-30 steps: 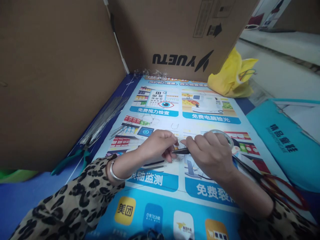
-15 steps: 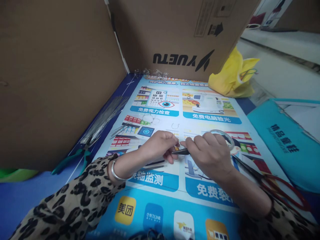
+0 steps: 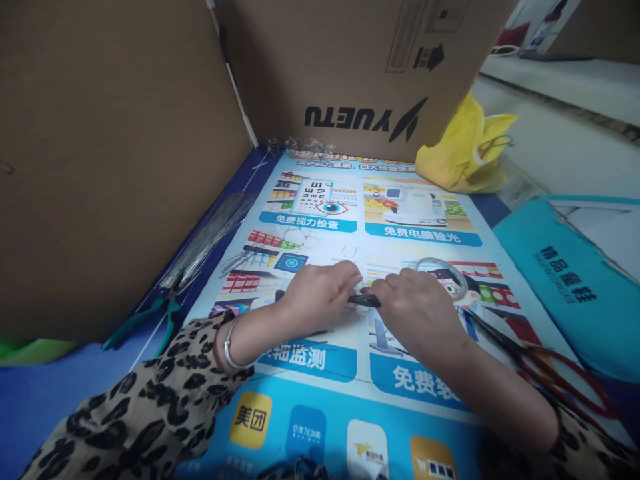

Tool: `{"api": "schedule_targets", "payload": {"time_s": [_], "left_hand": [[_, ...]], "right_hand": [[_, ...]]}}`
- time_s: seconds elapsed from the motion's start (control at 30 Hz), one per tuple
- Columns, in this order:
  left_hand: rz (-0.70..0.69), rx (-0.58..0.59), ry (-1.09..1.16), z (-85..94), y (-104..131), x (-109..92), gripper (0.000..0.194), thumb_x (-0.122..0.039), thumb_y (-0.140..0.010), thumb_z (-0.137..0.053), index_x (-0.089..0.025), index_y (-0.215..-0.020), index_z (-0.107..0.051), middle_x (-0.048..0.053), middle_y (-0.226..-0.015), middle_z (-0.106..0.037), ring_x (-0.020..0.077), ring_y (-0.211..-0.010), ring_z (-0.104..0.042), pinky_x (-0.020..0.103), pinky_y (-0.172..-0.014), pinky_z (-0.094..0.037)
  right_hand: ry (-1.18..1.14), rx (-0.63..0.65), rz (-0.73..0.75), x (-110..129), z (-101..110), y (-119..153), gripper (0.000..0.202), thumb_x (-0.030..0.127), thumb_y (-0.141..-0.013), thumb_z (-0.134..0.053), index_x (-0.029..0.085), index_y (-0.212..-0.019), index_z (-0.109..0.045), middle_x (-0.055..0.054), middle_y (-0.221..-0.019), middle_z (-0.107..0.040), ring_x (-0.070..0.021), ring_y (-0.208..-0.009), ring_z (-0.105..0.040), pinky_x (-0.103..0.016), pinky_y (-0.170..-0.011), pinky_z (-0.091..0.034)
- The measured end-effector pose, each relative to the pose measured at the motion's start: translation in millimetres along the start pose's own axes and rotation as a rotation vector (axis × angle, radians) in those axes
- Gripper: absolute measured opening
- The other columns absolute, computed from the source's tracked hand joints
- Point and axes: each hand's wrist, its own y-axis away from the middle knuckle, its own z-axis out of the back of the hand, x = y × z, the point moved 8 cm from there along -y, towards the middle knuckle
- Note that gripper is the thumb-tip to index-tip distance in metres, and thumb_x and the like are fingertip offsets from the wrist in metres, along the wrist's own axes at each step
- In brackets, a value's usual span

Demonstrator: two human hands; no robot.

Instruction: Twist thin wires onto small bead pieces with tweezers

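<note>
While the right hand (image 3: pixel 423 310) clasps a dark tapered tool (image 3: pixel 367 301) mid-frame, the left hand (image 3: pixel 323 293) (grip hidden, can't tell) is best braced close by.

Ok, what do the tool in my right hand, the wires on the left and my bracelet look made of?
Tool: probably metal, dark, its slim tip faintly shiny; the grip is hidden. Wires: likely bare metal, thin silvery-grey strands with slight glints. Bracelet: seemingly metal, smooth and silvery, with bright highlights.
</note>
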Motion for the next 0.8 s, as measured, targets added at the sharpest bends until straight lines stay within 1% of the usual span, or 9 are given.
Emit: {"api": "schedule_targets", "payload": {"time_s": [0.1,0.17,0.27,0.37,0.4,0.47,0.57,0.7,0.8], "left_hand": [[-0.225,-0.107,-0.215,2.1,5,-14,0.021,-0.018,-0.086,-0.038,-0.017,-0.080,-0.058,0.000,-0.058,-0.061,0.0119,-0.050,-0.053,0.024,-0.047,-0.034],[-0.330,-0.150,-0.281,1.9,9,-21,0.019,-0.015,-0.082,-0.039,-0.017,-0.077,-0.058,-0.002,-0.052,-0.056,0.0118,-0.047,-0.050,0.024,-0.045,-0.032],[-0.426,-0.159,-0.298,0.6,13,-27,0.016,-0.014,-0.080,-0.042,-0.018,-0.079,-0.058,-0.003,-0.052,-0.055,0.0114,-0.049,-0.051,0.024,-0.046,-0.033],[-0.485,-0.122,-0.319,-3.2,14,-29,0.014,-0.014,-0.081,-0.045,-0.018,-0.083,-0.058,-0.003,-0.055,-0.057,0.0113,-0.052,-0.052,0.024,-0.048,-0.035],[-0.490,-0.101,-0.331,-4.9,14,-29,0.014,-0.014,-0.081,-0.045,-0.019,-0.084,-0.058,-0.003,-0.056,-0.057,0.0114,-0.053,-0.053,0.024,-0.049,-0.035],[-0.448,-0.073,-0.363,-6.4,10,-23,0.014,-0.015,-0.080,-0.045,-0.019,-0.083,-0.058,-0.003,-0.057,-0.058,0.0120,-0.053,-0.054,0.024,-0.048,-0.036],[-0.314,-0.074,-0.388,-1.8,3,-9,0.014,-0.017,-0.081,-0.045,-0.019,-0.079,-0.059,-0.001,-0.060,-0.061,0.0131,-0.055,-0.056,0.024,-0.049,-0.038],[-0.182,-0.029,-0.245,2.5,-3,3,0.020,-0.018,-0.087,-0.042,-0.019,-0.087,-0.061,0.002,-0.078,-0.066,0.0130,-0.072,-0.061,0.023,-0.061,-0.046],[-0.158,0.003,-0.157,0.4,-3,3,0.021,-0.019,-0.088,-0.041,-0.019,-0.090,-0.062,0.003,-0.084,-0.067,0.0132,-0.079,-0.061,0.024,-0.068,-0.047]], "right_hand": [[-0.073,0.174,-0.064,-4,-11,2,0.015,0.013,-0.076,-0.050,0.018,-0.069,-0.062,-0.006,-0.064,-0.062,-0.0191,-0.062,-0.052,-0.030,-0.056,-0.022],[-0.111,0.253,-0.097,-6,-16,4,0.015,0.015,-0.076,-0.050,0.018,-0.069,-0.063,-0.006,-0.066,-0.063,-0.0181,-0.060,-0.053,-0.029,-0.053,-0.021],[-0.153,0.333,-0.124,-6,-22,4,0.018,0.017,-0.076,-0.048,0.019,-0.071,-0.064,-0.006,-0.067,-0.064,-0.0177,-0.058,-0.054,-0.027,-0.050,-0.019],[-0.183,0.394,-0.144,-6,-28,3,0.019,0.017,-0.076,-0.046,0.020,-0.072,-0.065,-0.006,-0.068,-0.065,-0.0186,-0.060,-0.056,-0.027,-0.050,-0.020],[-0.190,0.404,-0.146,-7,-28,3,0.019,0.017,-0.075,-0.047,0.020,-0.073,-0.065,-0.006,-0.069,-0.065,-0.0189,-0.061,-0.056,-0.027,-0.050,-0.021],[-0.201,0.399,-0.132,-10,-27,3,0.018,0.017,-0.075,-0.047,0.020,-0.075,-0.065,-0.006,-0.072,-0.066,-0.0193,-0.065,-0.057,-0.027,-0.053,-0.024],[-0.217,0.356,-0.111,-19,-21,2,0.018,0.021,-0.078,-0.047,0.019,-0.076,-0.065,-0.006,-0.075,-0.066,-0.0191,-0.070,-0.057,-0.028,-0.058,-0.028],[-0.201,0.320,-0.179,-35,-17,2,0.024,0.029,-0.083,-0.044,0.019,-0.075,-0.064,-0.006,-0.074,-0.065,-0.0191,-0.071,-0.055,-0.028,-0.058,-0.027],[-0.214,0.298,-0.184,-35,-18,0,0.024,0.028,-0.084,-0.044,0.018,-0.075,-0.064,-0.005,-0.073,-0.064,-0.0182,-0.070,-0.054,-0.028,-0.058,-0.027]]}}
